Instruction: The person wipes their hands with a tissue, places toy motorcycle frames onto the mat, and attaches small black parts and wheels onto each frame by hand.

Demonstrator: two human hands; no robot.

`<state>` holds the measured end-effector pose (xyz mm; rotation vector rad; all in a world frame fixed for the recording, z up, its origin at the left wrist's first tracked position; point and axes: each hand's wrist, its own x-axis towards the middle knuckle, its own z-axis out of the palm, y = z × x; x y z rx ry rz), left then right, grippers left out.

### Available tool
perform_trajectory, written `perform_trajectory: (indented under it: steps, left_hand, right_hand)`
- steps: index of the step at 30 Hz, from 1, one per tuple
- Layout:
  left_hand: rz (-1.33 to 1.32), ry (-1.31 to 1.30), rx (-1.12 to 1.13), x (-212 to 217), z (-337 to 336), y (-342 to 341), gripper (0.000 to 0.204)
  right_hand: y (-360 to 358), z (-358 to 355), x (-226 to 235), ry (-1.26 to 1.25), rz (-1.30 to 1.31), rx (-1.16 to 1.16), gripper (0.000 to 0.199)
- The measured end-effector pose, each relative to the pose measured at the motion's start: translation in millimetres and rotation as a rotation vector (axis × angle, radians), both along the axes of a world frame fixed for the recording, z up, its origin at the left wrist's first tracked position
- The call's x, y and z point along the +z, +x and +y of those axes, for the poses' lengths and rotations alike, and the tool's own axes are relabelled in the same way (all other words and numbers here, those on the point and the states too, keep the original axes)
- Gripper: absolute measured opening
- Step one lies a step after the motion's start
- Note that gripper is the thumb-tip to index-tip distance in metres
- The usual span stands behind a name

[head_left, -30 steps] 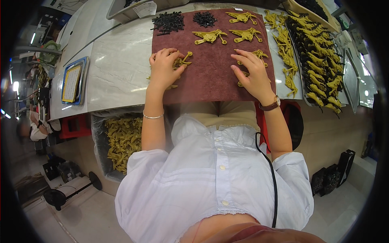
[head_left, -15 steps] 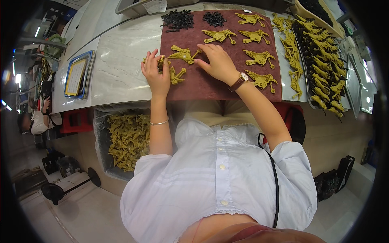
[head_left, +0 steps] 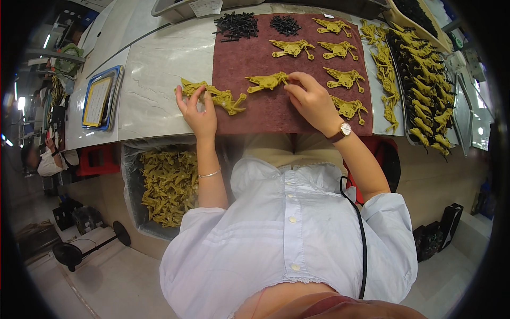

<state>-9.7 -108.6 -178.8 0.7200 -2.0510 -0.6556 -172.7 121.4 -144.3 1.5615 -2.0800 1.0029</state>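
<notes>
Right hand (head_left: 313,101) now at centre figure (head_left: 267,81).

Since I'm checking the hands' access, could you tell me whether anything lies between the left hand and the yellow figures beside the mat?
Nothing visible does: the left hand already touches the yellow figures at the edge of the maroon mat.
</notes>
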Motion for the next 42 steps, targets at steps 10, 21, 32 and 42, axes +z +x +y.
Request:
perform_trajectory:
  steps: [10, 21, 32, 42]
  left_hand:
    - [-0.078, 0.15, -0.068, 7, -16, 4, 0.023]
    - [-0.485, -0.164, 0.017, 14, -82, 6, 0.049]
    - [-0.374, -0.473, 0.119, 29, -60, 2, 0.036]
    - [0.248, 0.85, -0.579, 72, 30, 8, 0.022]
  right_hand:
    - [5, 7, -24, 0.105, -0.21, -0.012, 0.016]
    - [-6, 38, -17, 0.073, -0.187, -0.154, 0.01]
    - [-7, 35, -11, 0.137, -0.167, -0.176, 0.012]
    - [29, 22, 41, -0.091, -0.398, 0.001, 0.031]
